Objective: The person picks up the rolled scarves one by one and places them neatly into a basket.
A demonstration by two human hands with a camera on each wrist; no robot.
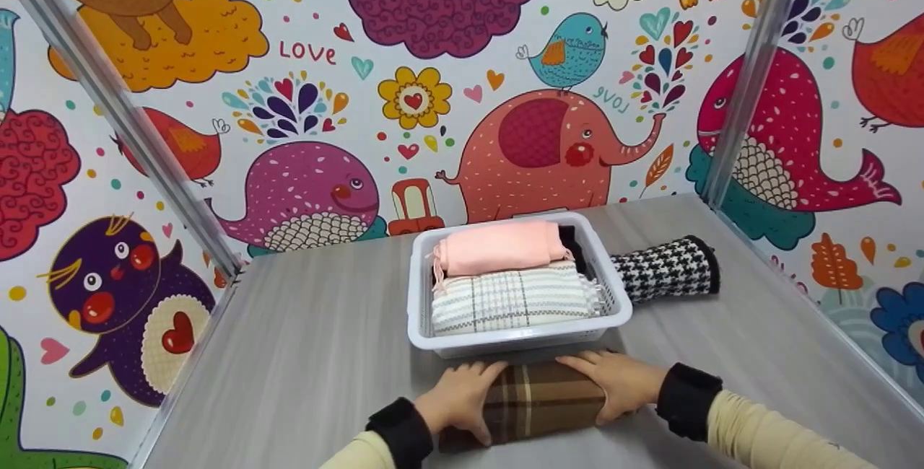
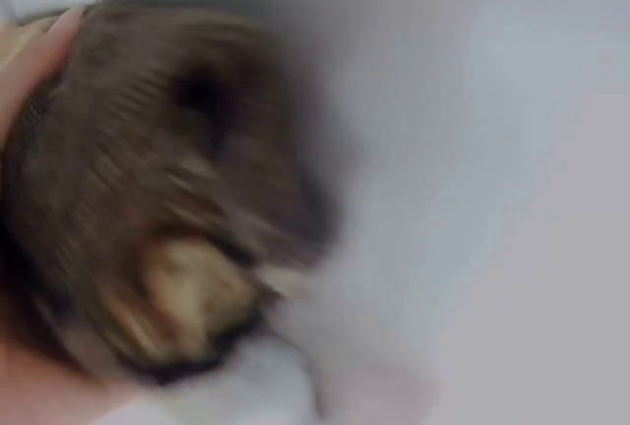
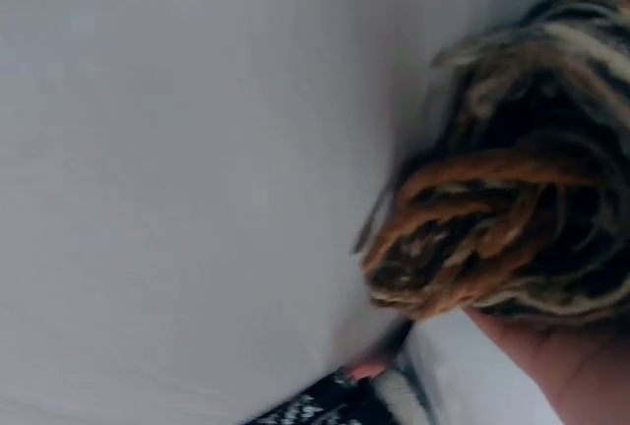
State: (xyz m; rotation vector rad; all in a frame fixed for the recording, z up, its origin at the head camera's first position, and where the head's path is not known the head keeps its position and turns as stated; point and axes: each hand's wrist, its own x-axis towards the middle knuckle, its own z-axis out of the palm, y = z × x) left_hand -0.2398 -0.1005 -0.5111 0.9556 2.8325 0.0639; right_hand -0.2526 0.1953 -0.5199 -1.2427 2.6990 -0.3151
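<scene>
A rolled brown plaid scarf (image 1: 543, 400) lies crosswise in front of the white basket. My left hand (image 1: 462, 398) grips its left part, thumb on the near side and fingers over the far side. On the right part, my right hand (image 1: 624, 386) holds it the same way. The left wrist view is blurred and shows the dark coiled end of the scarf (image 2: 148, 130) beside the fingers. Orange and dark fringe strands curl at the scarf's other end (image 3: 482, 209) in the right wrist view, with my palm below them.
Just beyond the hands stands a white plastic basket (image 1: 498, 343). Inside are a rolled pink scarf (image 1: 502, 247), a white striped scarf (image 1: 512, 299) and something black (image 1: 572, 242). A rolled houndstooth scarf (image 1: 668, 269) lies against the basket's right side. Patterned walls surround the grey table (image 1: 310, 325).
</scene>
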